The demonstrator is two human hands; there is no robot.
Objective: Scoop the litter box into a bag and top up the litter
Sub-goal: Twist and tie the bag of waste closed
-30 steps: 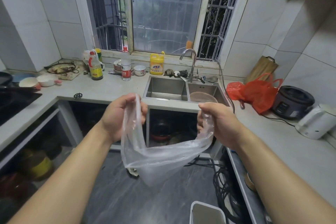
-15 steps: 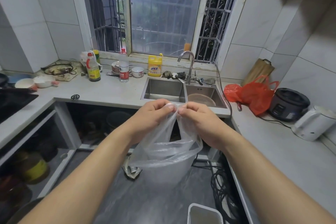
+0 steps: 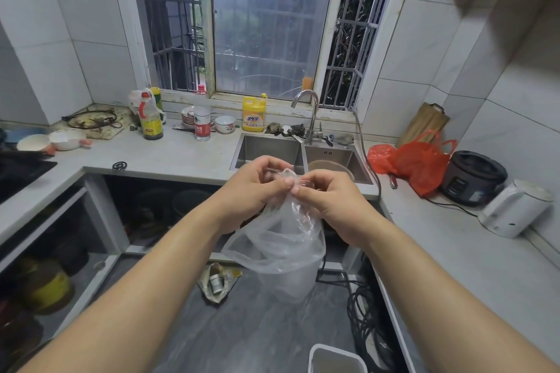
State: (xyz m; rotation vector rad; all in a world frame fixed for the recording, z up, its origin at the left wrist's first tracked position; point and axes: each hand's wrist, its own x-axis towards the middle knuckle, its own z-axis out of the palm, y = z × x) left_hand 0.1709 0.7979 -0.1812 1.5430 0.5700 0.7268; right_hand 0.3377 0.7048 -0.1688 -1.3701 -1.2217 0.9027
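A tiled kitchen with a barred window is surrounding a grey L-shaped countertop (image 3: pixel 169 157). In front of the sink (image 3: pixel 269 148), a clear plastic bag (image 3: pixel 281 248) is hanging from both hands: the left hand (image 3: pixel 257 183) and right hand (image 3: pixel 328 200) are pinching its rim together. Judging by this, the bag is being readied; next, its mouth needs spreading. No litter box is showing. Far off, the yellow detergent bottle (image 3: pixel 254 113) is bearing writing too small to read.

A yellow detergent bottle (image 3: pixel 254 113) stands behind the sink (image 3: pixel 269 148); a red bag (image 3: pixel 419 162) lies to its right.
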